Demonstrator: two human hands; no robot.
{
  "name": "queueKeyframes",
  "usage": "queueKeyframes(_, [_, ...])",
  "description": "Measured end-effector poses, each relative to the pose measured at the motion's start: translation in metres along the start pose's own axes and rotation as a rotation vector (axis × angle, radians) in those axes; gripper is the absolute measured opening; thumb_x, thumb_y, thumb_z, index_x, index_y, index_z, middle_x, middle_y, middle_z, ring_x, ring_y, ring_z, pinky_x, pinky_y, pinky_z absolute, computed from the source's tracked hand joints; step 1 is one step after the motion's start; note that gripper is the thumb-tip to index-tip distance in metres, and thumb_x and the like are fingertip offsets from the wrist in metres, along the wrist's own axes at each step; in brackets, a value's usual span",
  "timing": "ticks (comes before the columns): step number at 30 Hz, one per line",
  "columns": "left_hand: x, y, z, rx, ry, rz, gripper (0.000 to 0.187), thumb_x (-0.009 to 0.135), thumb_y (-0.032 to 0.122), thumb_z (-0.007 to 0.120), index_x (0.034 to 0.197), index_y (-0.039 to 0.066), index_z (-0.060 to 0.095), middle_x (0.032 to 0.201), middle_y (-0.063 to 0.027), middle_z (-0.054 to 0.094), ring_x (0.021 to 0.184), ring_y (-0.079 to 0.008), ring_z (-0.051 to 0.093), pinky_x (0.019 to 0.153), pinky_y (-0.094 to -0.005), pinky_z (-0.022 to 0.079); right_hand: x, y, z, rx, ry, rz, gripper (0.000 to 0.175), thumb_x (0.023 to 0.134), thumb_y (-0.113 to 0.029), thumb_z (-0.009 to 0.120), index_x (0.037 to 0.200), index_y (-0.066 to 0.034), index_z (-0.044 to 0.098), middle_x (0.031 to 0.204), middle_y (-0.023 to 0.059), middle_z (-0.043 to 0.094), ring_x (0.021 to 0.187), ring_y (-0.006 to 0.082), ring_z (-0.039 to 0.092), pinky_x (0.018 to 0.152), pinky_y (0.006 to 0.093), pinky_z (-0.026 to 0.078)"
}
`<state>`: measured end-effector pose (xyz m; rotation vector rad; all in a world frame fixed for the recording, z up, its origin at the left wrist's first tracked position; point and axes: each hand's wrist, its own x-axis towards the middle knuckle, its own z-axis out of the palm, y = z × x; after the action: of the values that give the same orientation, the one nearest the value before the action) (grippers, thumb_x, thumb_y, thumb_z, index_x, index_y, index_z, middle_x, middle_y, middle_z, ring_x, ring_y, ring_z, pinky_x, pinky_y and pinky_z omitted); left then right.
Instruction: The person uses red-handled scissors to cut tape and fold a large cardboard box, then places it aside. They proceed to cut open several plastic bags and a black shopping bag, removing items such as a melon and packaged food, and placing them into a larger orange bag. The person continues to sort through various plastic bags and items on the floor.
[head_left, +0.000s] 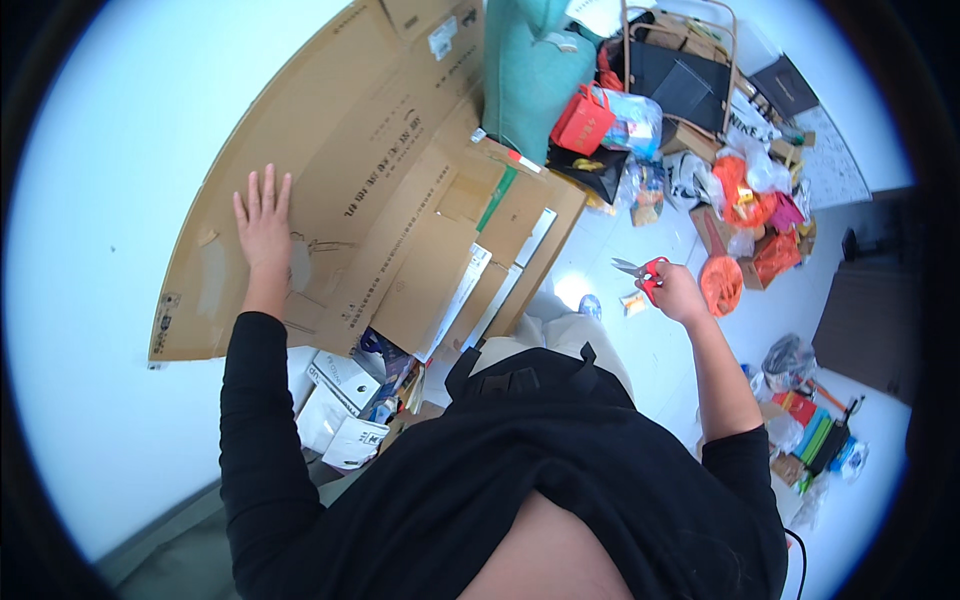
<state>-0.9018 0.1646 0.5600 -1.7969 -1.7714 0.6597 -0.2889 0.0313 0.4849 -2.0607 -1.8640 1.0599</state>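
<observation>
My left hand (265, 229) lies palm down, fingers spread, against a large cardboard sheet (322, 176) that leans on the white wall and bears printed writing. Torn pale patches mark the sheet near its lower left part. In front of it, closer to my legs, stand several flattened cardboard boxes (424, 304), one crossed by a strip of green tape (496, 198). My right hand (681, 294) holds scissors (651, 280) by their red handles, off to the right and above the floor. Their blades are parted and point left, touching nothing.
A teal upholstered piece (529, 90) stands beyond the cardboard. Bags, boxes and a folding frame (679, 82) crowd the far right, with a red paper bag (583, 124) among them. An orange bag (721, 285) sits near my right hand. White boxes (337, 382) lie below the sheet.
</observation>
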Motion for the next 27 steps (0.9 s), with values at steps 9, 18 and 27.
queueKeyframes(9, [-0.002,0.012,-0.009,0.065,0.054,0.089,0.076,0.089,0.007,0.054,0.158,0.023,0.025,0.166,-0.0027,0.015,0.152,-0.0251,0.016,0.123,-0.0479,0.014,-0.079,0.102,0.012,0.084,0.075,0.289,0.021,0.085,-0.021,0.073,0.094,-0.0023,0.072,0.082,0.0173,0.07,0.073,0.0304,0.067,0.066,0.0378,0.052])
queueKeyframes(18, [-0.015,0.037,-0.061,0.198,-0.141,0.097,0.087,0.084,0.013,0.062,0.159,0.026,0.02,0.167,-0.0025,0.007,0.153,-0.0257,0.01,0.123,-0.0501,0.012,-0.161,0.222,0.015,0.486,-0.038,0.849,0.02,0.084,-0.019,0.074,0.089,0.0001,0.069,0.077,0.0081,0.068,0.065,0.0156,0.065,0.06,0.0298,0.049])
queueKeyframes(27, [-0.01,0.099,-0.103,0.168,-0.266,-0.106,0.088,0.08,0.031,0.072,0.156,0.026,0.028,0.167,-0.0053,0.011,0.152,-0.0271,0.015,0.12,-0.0547,0.018,-0.25,0.324,0.03,0.739,0.116,0.957,0.021,0.092,-0.02,0.065,0.096,0.0001,0.068,0.086,0.0077,0.068,0.072,0.015,0.065,0.062,0.0305,0.051])
